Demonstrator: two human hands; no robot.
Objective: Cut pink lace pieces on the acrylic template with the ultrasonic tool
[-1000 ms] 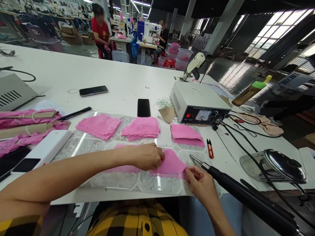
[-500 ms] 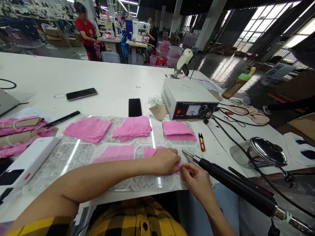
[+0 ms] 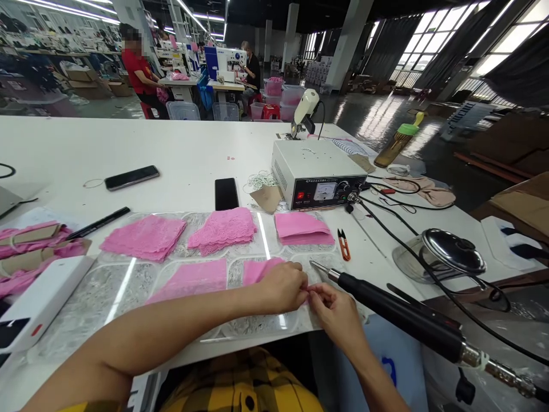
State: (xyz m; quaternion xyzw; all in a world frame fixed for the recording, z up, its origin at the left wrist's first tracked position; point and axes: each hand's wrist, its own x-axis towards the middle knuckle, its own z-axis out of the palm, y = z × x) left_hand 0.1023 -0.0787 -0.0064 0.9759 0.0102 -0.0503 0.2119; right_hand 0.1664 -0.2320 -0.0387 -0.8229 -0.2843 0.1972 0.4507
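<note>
Pink fabric pieces [image 3: 259, 271] lie on the clear compartment tray [image 3: 128, 286], partly under my left hand [image 3: 283, 287]. My left fingers are closed and pinch an edge of pink fabric, mostly hidden behind the hand. Close against it on the right, my right hand [image 3: 335, 313] pinches the same small pink bit between thumb and forefinger. Just beyond my right hand is the metal tip of a black handheld welding tool [image 3: 397, 303], which lies on the table without being held. Orange thread snips [image 3: 343, 245] lie behind that tip.
Stacks of pink lace [image 3: 143, 236], [image 3: 223, 230] and folded pink fabric [image 3: 303, 229] sit in the tray's back row. A control box [image 3: 319, 174] stands behind, its cables running right past a glass jar [image 3: 412, 264]. Phones [image 3: 226, 194] lie on the table [image 3: 184, 143]. Two people work at the back.
The camera view has shifted slightly. Both hands stay together at the fabric edge, with fingers moved a little. The person in red at the back is now lower, on a red stool.
</note>
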